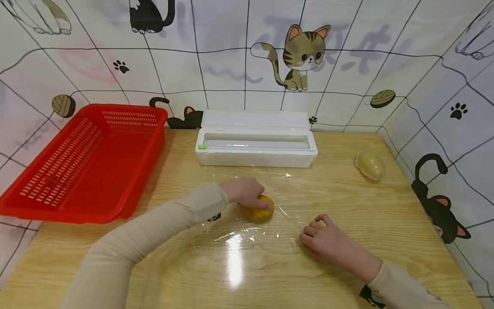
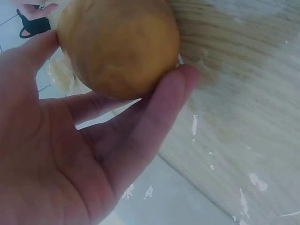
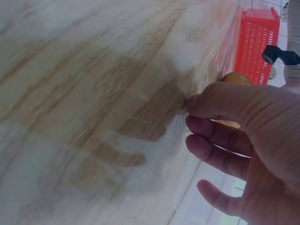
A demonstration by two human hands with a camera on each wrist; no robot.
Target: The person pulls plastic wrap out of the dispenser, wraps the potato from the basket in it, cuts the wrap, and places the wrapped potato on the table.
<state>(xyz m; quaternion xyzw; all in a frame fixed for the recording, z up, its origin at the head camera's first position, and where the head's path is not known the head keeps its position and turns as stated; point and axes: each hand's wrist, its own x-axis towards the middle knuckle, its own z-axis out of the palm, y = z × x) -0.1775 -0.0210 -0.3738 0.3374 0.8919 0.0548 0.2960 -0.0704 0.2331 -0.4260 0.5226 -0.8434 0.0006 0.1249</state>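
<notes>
A round, smooth orange-yellow fruit (image 1: 259, 210) rests over a sheet of clear cling film (image 1: 247, 237) spread on the table. My left hand (image 1: 244, 192) grips it from above; in the left wrist view, thumb and fingertips curve round the fruit (image 2: 119, 44). To the right, my right hand (image 1: 332, 242) is low at the film's near right part, fingers bent. Thumb and index fingertip meet at the film's edge in the right wrist view, where the fruit (image 3: 234, 79) shows partly behind the hand. Behind the film stands a white cling-film dispenser (image 1: 256, 159), its lid raised and a green slider at its left end.
A red plastic basket (image 1: 129, 201) with slotted sides stands at the left. A yellow fruit wrapped in film (image 1: 369, 165) lies at the far right of the table. Cat-patterned sheeting (image 1: 231, 71) rises behind and along the right side of the wooden table (image 1: 185, 283).
</notes>
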